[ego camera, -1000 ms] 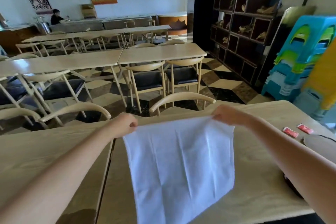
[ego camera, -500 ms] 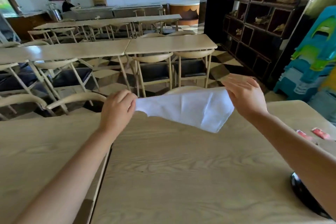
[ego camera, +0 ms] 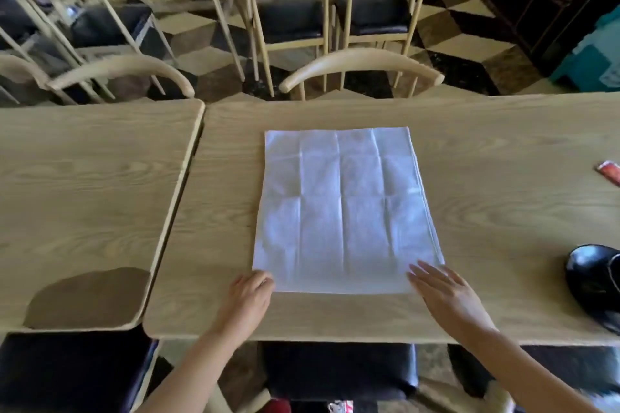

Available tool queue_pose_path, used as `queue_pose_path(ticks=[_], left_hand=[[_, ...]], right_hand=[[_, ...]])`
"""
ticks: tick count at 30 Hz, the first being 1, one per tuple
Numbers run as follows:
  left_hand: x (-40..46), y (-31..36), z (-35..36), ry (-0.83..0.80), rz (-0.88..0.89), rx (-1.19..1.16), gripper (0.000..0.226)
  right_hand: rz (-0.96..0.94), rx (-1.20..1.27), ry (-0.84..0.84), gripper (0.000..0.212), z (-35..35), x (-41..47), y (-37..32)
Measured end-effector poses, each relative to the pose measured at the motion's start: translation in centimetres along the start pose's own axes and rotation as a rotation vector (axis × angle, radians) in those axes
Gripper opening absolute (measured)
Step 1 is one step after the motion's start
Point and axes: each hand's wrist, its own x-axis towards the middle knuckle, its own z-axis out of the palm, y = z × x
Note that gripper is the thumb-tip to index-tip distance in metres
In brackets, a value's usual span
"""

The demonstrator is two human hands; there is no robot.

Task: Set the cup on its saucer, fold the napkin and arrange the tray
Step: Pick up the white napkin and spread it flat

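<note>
— Two hands at near edge of napkin [ego camera: 342, 211], spread flat on table [ego camera: 486, 157]?
— Yes. Left hand [ego camera: 250, 292] curled, pinching near-left corner; right hand [ego camera: 443, 292] flat, fingers straight, pressing near-right corner. Dark tray [ego camera: 593, 282] at right edge.

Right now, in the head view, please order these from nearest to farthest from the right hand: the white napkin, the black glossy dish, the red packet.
Measured from the right hand:
1. White napkin: directly under the fingers, at its near right corner.
2. Black glossy dish: to the right, at the frame edge.
3. Red packet: far right, farther back on the table.
</note>
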Motion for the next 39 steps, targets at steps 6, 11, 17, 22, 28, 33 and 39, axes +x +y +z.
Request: queue_pose_path(ticks=[6, 11, 17, 22, 28, 33, 39], left_hand=[[-4.8, -0.1, 2.8, -0.002, -0.047, -0.090, 0.019], [-7.1, 1.4, 2.2, 0.006, -0.053, -0.104, 0.021], [-7.6, 3.9, 1.0, -0.004, -0.194, -0.170, 0.046], [0.1, 9.5, 3.2, -0.066, -0.192, -0.063, 0.053], [3.1, 9.9, 7.3, -0.306, -0.173, 0.105, 0.056], [1.7, 5.2, 6.9, -0.277, -0.321, 0.095, 0.066], [1.1, 3.0, 4.9, -0.228, -0.590, 0.116, 0.074]], right_hand=[[0.037, 0.076, -0.052, 0.042, 1.7, -4.0, -0.8], [0.086, 0.116, -0.090, 0.046, 0.7, -5.8, -1.7], [0.149, 0.201, -0.022, 0.039, 0.0, -6.6, -3.5], [0.277, 0.191, -0.077, 0.050, 1.8, -0.1, -8.2], [0.364, 0.148, -0.314, 0.054, 5.4, 3.6, -10.7], [0.473, 0.105, -0.332, 0.063, 4.8, 0.6, -4.5], [0.513, 0.058, -0.363, 0.062, 3.4, -0.7, -1.8]])
